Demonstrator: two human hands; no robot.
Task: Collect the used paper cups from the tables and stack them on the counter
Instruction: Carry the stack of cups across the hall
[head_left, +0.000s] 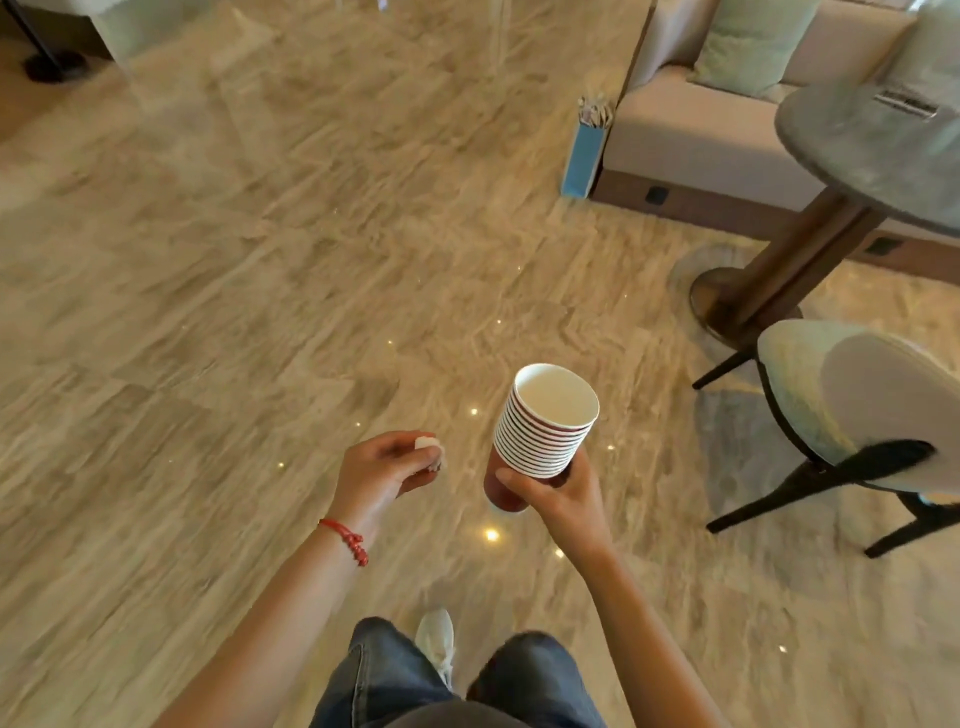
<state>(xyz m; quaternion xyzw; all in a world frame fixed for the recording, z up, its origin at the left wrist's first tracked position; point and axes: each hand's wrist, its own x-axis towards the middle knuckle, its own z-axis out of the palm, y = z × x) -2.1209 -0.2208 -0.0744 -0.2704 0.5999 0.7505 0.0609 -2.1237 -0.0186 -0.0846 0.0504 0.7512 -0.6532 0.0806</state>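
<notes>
Cup stack (543, 423) upright in right grip (558, 496), fingers wrapping base; left grip (387, 467) pinching white wad (428, 447).

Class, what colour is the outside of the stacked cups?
Dark red, with white rims, on the cups; head view.

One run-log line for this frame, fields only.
phase: carrying | right hand: holds stack of paper cups | left hand: pinches small white wad | counter: not in view
</notes>
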